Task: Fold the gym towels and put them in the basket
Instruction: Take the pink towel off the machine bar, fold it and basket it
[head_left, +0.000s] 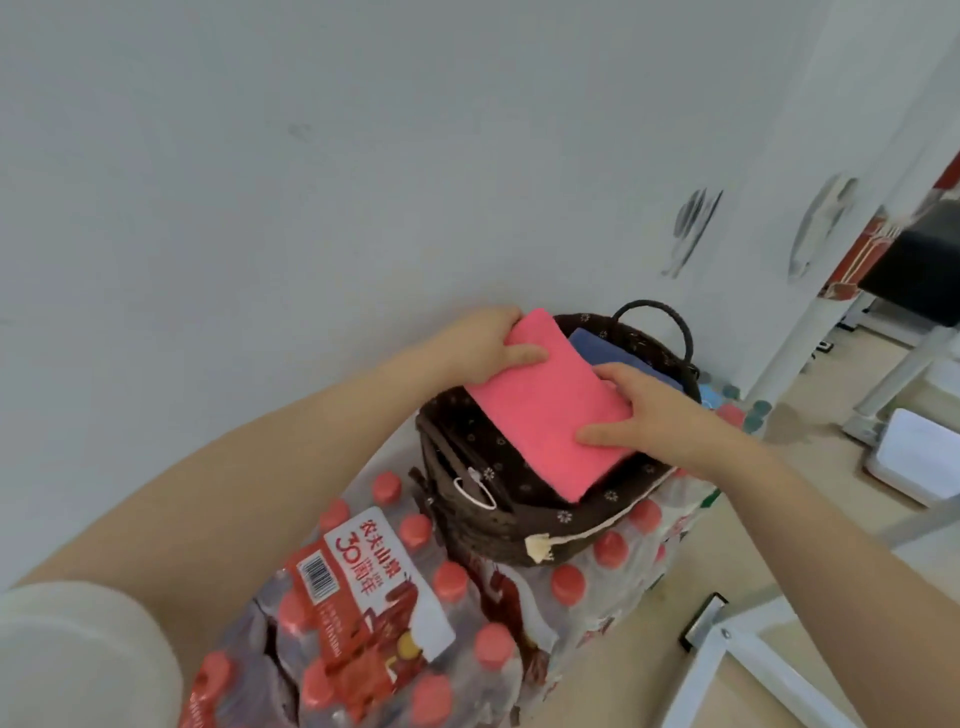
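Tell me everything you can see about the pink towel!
The pink towel is a fuzzy, soft-looking cloth folded into a thick, neat rectangle. It sits tilted over the opening of the dark woven basket, partly covering a blue towel inside. The left hand grips its far corner, thumb on top, and the right hand holds its right edge.

shrink-wrapped red-capped water bottle packs (415, 613) bottom centre | white wall (311, 156) behind | white table frame (753, 654) at right
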